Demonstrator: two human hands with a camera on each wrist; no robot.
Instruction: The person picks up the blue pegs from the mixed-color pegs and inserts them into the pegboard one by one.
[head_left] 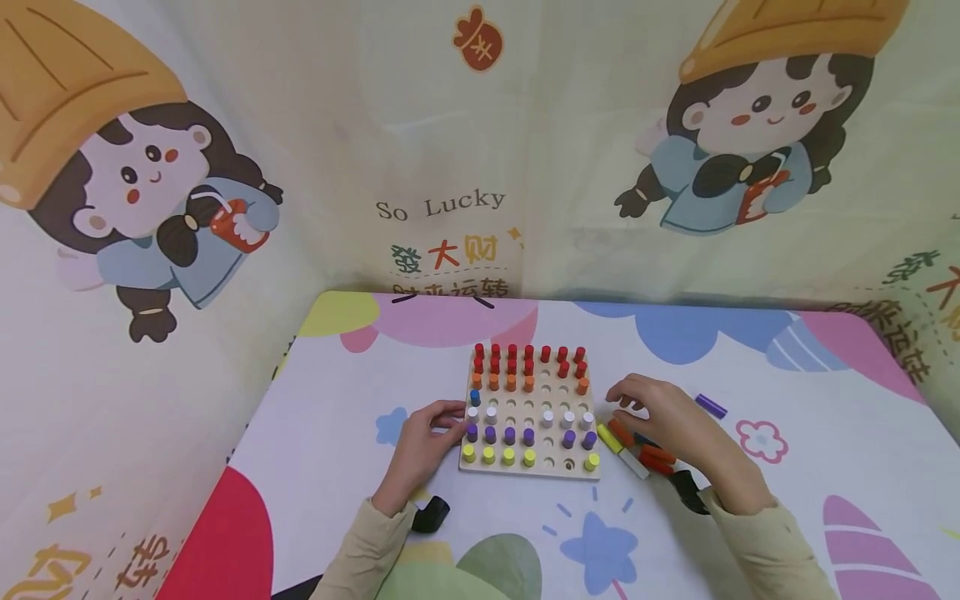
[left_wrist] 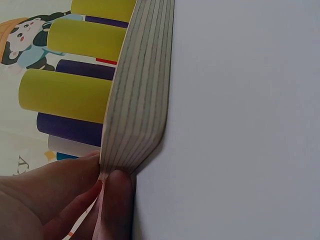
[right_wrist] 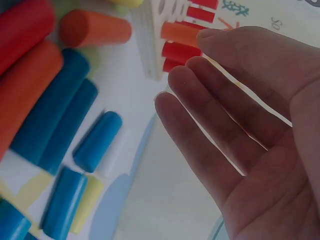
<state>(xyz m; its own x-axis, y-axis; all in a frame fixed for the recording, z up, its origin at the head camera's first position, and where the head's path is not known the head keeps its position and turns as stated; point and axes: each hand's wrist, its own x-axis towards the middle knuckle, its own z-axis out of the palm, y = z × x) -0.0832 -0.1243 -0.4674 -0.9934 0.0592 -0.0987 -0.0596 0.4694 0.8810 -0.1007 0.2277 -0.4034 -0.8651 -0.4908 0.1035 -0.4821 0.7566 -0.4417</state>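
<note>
Pinching with left hand point(head_left: 422, 447) the edge of pegboard point(head_left: 525, 473), lying to its right | holding nothing in right hand point(head_left: 675, 423), near loose pegs point(head_left: 657, 454) | better to keep pegboard still, take pegs singly

Cloth-like sheets point(head_left: 330, 125) bearing cartoon figures point(head_left: 772, 183) and "So Lucky" lettering point(head_left: 440, 207) are hanging behind and beside a tabletop point(head_left: 337, 375) patterned with bright shapes, screening off the spot. Whether it is belonging to a home or a studio, the views are not showing.

Both sleeves point(head_left: 364, 548) are beige, both wrist cameras point(head_left: 432, 515) black.
</note>
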